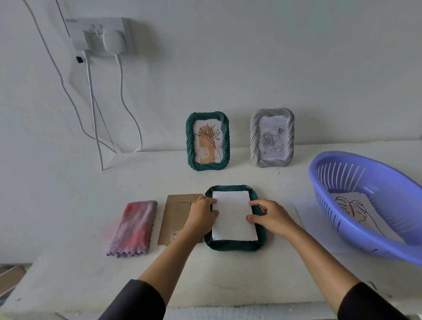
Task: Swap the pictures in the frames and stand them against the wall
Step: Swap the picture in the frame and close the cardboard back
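Observation:
A dark green frame [234,246] lies face down on the table. A white sheet [233,218], blank side up, rests in its back opening. My left hand [202,212] holds the sheet's left edge with curled fingers. My right hand [270,215] pinches the right edge between thumb and forefinger. The brown cardboard backing [175,217] lies flat just left of the frame. Against the wall stand a second green frame [208,141] with a line-drawn flower and a grey frame [272,137] with a rose picture.
A folded pink-purple cloth [133,228] lies at the left. A purple plastic basket [381,208] at the right, tilted, holds a leaf line drawing [354,206] and sits on a white sheet [309,213]. A wall socket [103,36] with hanging cables is at the upper left.

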The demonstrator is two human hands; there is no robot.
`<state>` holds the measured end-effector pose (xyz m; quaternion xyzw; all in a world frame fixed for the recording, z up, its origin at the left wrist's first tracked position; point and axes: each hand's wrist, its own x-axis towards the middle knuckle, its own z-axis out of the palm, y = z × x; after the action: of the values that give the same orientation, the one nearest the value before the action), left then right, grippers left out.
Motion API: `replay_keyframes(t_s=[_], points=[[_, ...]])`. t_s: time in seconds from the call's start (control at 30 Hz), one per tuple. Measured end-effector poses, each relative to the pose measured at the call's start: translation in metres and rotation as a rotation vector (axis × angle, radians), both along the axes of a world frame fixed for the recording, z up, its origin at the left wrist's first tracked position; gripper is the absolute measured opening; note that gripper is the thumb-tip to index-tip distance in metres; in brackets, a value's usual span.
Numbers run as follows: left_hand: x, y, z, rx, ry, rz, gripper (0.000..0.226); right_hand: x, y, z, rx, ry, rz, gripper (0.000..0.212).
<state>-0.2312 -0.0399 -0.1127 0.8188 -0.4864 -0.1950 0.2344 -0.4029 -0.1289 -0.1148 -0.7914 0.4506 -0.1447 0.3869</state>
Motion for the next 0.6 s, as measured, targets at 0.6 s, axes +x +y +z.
replay_keyframes(t_s=[0.6], points=[[-0.0022, 0.0037, 0.0023, -0.01, -0.01, -0.021, 0.042, -0.0021, -0.004, -0.002, 0.017, -0.044, 0.013, 0.043]])
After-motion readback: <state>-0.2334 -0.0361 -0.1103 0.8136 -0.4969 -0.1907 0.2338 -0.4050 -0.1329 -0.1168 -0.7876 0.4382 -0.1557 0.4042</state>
